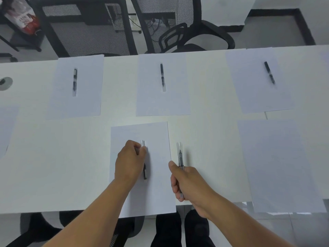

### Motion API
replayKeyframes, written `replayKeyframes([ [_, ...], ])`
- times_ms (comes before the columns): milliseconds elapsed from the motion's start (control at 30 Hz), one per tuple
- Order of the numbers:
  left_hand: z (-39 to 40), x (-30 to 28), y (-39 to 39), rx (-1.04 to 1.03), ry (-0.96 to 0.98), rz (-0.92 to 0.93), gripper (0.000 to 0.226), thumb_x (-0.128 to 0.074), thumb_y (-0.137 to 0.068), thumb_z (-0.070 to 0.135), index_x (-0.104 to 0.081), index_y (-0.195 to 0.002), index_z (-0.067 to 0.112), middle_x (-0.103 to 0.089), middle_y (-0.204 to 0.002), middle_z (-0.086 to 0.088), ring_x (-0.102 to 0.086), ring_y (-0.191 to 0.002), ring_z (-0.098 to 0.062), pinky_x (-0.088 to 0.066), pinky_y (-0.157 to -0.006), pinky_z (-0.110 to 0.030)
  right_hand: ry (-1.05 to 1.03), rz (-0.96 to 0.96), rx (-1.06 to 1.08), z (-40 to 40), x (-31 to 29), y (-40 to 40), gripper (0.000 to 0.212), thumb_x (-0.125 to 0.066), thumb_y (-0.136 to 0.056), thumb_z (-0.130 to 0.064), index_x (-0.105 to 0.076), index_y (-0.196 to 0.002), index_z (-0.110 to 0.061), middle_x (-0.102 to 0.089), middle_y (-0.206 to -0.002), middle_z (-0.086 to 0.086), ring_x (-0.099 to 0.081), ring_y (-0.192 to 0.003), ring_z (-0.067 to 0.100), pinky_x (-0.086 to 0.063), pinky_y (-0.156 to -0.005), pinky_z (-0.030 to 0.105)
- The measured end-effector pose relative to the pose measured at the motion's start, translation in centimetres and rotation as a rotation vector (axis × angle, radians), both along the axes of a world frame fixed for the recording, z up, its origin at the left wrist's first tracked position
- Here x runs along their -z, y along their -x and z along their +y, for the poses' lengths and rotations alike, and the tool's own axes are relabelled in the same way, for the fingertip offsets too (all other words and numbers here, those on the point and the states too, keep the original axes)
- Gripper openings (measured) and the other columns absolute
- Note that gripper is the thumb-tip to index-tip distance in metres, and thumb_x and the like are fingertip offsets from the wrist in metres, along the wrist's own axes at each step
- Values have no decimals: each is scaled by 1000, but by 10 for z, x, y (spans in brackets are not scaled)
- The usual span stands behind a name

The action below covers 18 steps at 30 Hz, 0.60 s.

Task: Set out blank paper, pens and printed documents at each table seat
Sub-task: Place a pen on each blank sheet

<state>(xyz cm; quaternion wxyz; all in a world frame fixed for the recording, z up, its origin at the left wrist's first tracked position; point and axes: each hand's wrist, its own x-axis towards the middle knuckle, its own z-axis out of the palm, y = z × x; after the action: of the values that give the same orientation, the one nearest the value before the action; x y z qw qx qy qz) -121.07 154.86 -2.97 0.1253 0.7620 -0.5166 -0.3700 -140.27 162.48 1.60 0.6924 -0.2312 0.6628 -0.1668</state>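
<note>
Three sheets of paper lie in a row along the far side of a white table [210, 82], each with a capped pen on its middle: the far left sheet [76, 107] carries the far left pen [75, 82], the far middle sheet [178, 102] the far middle pen [162, 76], and the far right sheet [252, 97] the far right pen [269, 73], which lies slightly tilted. On the near side, a person stands over the near middle sheet [154, 132], whose lower edge hangs past the table's rim. The left hand [130, 163] rests on this sheet with fingers curled round a pen with a clear cap [145, 172], which lies lengthwise under the fingertips. The right hand [185, 182] hovers just right of the sheet's edge and grips a second pen [180, 155], tip pointing away over bare tabletop. The two hands are apart. A blank sheet [277, 163] lies at the near right seat with no pen on it, and the corner of another sheet [6, 129] shows at the left edge. A round cable port [6, 83] sits in the tabletop at far left. Two black mesh chairs [89, 32] stand behind the table.
</note>
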Motion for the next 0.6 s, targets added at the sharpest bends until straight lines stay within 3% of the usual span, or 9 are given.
replayKeyframes([
  [200, -2, 2, -5, -11, -30, 26, 13, -67, -104, 35, -61, -100, 23, -74, -94, 6, -69, -89, -14, -55, -79, -37, 1, 3, 1, -1, -3, 1, 57, -52, -106, -61, -56, -76, -13, -56, -67, 4, -47, -51, 16, -44, -62, 32],
  [367, -4, -3, -8, -32, -44, 49, 12, -70, -102, 30, -64, -102, 20, -73, -93, 8, -65, -86, -5, -45, -68, -23, 19, 7, 0, -1, -8, 2, 57, -51, -106, -61, -57, -75, -13, -57, -66, 3, -48, -50, 15, -45, -60, 30],
  [600, -1, -6, -17, -51, -53, 66, 11, -73, -100, 29, -65, -101, 22, -71, -98, 6, -65, -90, -7, -46, -69, -24, 19, 11, 19, 2, -13, 6, 57, -52, -105, -62, -57, -75, -13, -56, -65, 3, -47, -51, 16, -43, -59, 30],
])
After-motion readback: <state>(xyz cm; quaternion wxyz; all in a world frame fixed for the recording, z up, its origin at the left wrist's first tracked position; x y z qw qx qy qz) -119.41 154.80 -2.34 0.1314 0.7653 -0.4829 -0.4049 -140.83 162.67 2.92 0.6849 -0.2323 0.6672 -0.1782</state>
